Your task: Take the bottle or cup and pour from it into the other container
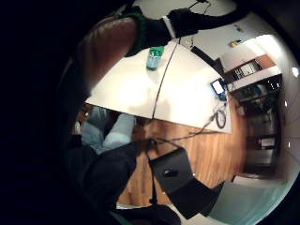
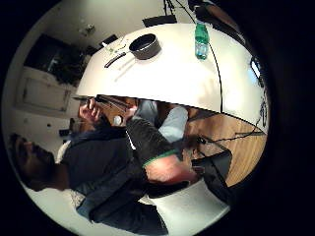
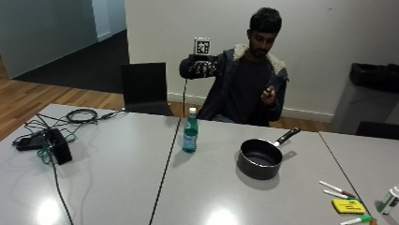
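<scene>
A clear plastic bottle [image 3: 190, 133] with a green label and white cap stands upright near the middle of the grey table [image 3: 112, 187]. To its right sits a black saucepan [image 3: 261, 159], its handle pointing toward the person. My gloved right hand [image 3: 198, 67] is raised at shoulder height behind the table's far edge, well above and behind the bottle, and holds nothing. Its fingers look loosely bent. The palm views show the bottle [image 1: 153, 58] [image 2: 200, 42] and the saucepan [image 2: 144, 46] far off on the tabletop.
A black device with tangled cables [image 3: 53, 145] lies at the table's left end. Markers [image 3: 336, 190] and a yellow pad [image 3: 348, 205] lie at the front right. A black chair [image 3: 144, 88] stands behind the table. The person's bare hand [image 3: 269, 93] is held at chest height.
</scene>
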